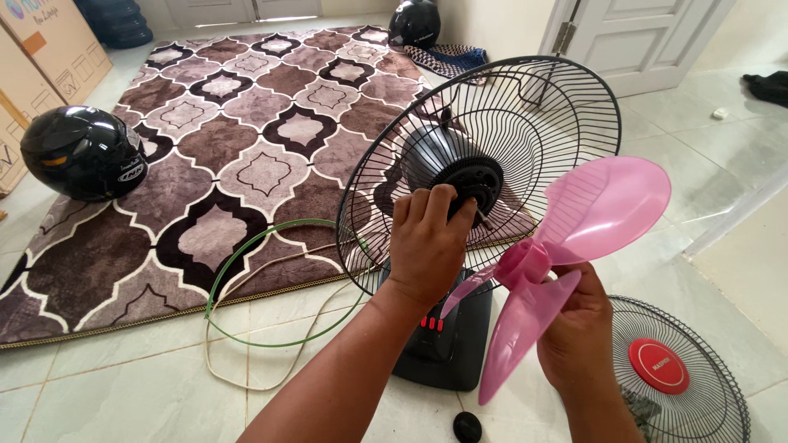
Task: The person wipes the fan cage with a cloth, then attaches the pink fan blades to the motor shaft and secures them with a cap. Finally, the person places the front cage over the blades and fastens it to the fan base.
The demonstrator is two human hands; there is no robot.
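Right hand (579, 332) gripping pink fan blade (574, 238), left hand (427, 246) at rear grille (525, 107) (motor hub)

We cannot see what the left hand (427, 246) pinches at the black round hub (472, 182), because its fingers cover that spot. The right hand (579, 332) hides the bottom of the pink plastic fan blade (574, 246), and we cannot see its fingertips. The loose round wire fan cover with the red middle (681, 369) is cut off by the bottom edge. The black fan base with red buttons (447, 340) sits partly behind the left wrist. The small black round thing on the floor (467, 427) is too small to tell. The brown cardboard boxes (41, 49) run off the left edge.
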